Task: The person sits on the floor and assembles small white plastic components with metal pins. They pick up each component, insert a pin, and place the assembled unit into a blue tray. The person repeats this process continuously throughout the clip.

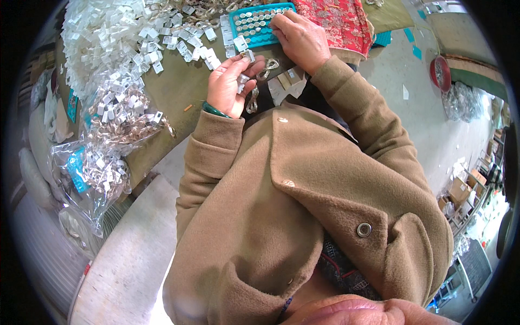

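Observation:
My left hand (229, 86), a dark green bangle (216, 110) at its wrist, is closed around small white plastic housings (247, 56) with pale looped cords (267, 68) hanging by the fingers. My right hand (303, 40) reaches over the right side of a turquoise tray (262, 41), its fingers bent together. Whatever those fingertips hold, if anything, is hidden. Rows of small round silvery pieces (250, 20) sit in the tray. Against the tray's left side lie several white housings (228, 38).
A large heap of white housings (103, 38) covers the table's far left. Clear bags (103, 168) of housings and cords lie at its left edge. Red patterned cloth (338, 27) lies right of the tray. A small orange stick (188, 108) rests on the tabletop (162, 97).

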Demonstrator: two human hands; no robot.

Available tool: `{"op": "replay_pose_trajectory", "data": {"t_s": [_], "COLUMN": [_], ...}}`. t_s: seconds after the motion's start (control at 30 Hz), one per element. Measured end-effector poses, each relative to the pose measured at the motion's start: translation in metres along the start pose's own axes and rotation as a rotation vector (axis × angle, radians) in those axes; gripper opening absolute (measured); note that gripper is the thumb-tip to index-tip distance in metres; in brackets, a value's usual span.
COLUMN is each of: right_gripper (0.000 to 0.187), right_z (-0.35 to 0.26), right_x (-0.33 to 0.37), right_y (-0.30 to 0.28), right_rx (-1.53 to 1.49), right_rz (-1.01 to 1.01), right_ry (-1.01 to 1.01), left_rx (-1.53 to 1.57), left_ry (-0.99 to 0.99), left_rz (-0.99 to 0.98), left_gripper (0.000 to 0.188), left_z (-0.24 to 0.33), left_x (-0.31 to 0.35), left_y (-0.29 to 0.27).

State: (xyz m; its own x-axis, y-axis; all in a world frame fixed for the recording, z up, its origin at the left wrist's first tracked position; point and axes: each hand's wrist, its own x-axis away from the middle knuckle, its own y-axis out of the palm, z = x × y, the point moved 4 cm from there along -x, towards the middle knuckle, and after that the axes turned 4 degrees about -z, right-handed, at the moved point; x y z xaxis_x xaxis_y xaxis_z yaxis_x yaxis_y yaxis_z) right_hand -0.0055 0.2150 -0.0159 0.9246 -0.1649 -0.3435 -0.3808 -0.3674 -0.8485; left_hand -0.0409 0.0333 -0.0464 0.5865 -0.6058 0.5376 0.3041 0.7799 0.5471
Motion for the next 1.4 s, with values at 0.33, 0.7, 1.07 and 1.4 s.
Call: {"op": "replay_pose_trajectory", "data": {"t_s": [0.33, 0.7, 1.07, 1.4], "right_gripper": [0.015, 0.014, 0.008, 0.014], "right_z": [0.010, -0.026, -0.036, -0.013], "right_x": [-0.009, -0.001, 0.013, 0.012], "right_y": [0.012, -0.011, -0.001, 0.014], "right_rx": [0.043, -0.592, -0.489, -0.865], "right_rz": [-0.036, -0.134, -0.047, -0.178], "right_ry": [-0.042, -0.027, -0.148, 0.174], "left_rx": [0.006, -0.109, -0.264, -0.105], "left_ry": [0.067, 0.081, 0.099, 0.133], "left_rz": [-0.032, 0.064, 0.084, 0.119], "left_gripper": [0.023, 0.024, 0.029, 0.020], "left_z": [0.006, 0.012, 0.012, 0.008], "left_x": [-0.002, 0.003, 0.014, 0.004], "left_y": [0.006, 0.011, 0.010, -0.008]}}
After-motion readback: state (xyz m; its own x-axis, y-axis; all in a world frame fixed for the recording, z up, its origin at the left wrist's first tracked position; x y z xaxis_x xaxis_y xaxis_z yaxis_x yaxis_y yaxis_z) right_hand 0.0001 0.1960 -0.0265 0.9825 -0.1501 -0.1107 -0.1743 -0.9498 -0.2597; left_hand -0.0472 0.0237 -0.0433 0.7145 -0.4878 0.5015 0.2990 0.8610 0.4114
